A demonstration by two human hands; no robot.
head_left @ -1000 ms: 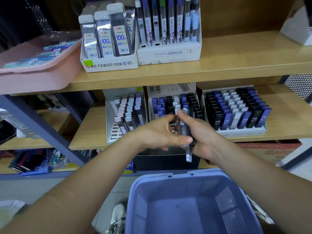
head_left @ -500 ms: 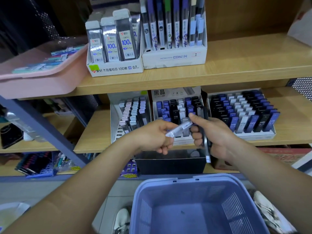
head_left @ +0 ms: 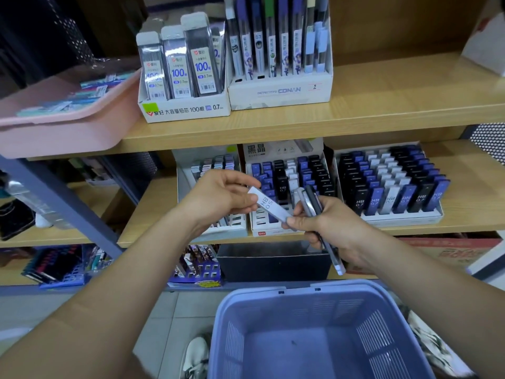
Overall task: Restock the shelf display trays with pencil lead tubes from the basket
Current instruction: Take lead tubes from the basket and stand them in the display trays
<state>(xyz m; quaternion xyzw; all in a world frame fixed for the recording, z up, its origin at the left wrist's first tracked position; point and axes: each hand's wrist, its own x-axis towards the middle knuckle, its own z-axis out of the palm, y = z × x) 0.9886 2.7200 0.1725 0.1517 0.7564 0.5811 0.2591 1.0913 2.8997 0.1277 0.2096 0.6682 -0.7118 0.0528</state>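
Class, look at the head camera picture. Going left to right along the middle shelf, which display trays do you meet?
grey-tube tray → header-card tray, with empty front slots → HB 0.7 tray

White tube [head_left: 269, 205] reads "HB 0.5". Upper shelf — Conan box [head_left: 281, 98] says "DETECTIVE CONAN" and "2"; neighbouring box [head_left: 185, 112] "100根 2B 0.7", its packs [head_left: 203, 67] "100". Middle tray [head_left: 273, 150] header — "黑晶". Right-tray tubes [head_left: 390, 198]: "HB 0.7".
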